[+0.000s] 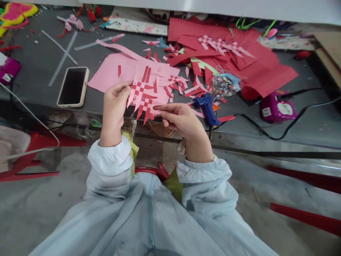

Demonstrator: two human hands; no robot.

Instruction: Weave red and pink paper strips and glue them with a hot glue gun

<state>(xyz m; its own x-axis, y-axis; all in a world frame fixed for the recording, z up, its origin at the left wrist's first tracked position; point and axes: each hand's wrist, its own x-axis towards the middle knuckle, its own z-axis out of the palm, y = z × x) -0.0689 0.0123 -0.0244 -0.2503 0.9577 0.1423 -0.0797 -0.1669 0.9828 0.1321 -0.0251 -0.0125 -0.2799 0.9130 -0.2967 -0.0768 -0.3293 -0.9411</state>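
My left hand (115, 106) pinches a woven paper fish (137, 89) in red and pink checks, with a small eye on it. Between the thumb and fingers of my right hand (182, 120) is a second woven paper fish (146, 105), its pointed red strips hanging down. The two fish are close together and overlap in view, over the table's front edge; whether they touch I cannot tell. Behind them lies a pink paper sheet (112, 71). Another checked paper fish (173, 82) rests among cut strips just beyond my right hand.
A blue glue gun (209, 110) lies right of my right hand, its black cord running to a purple power block (278, 106). A phone (73, 87) is at the left. Red paper sheets (271, 71) carry more woven fish (222, 46). A bag of small bits (226, 84) sits beside paper scraps.
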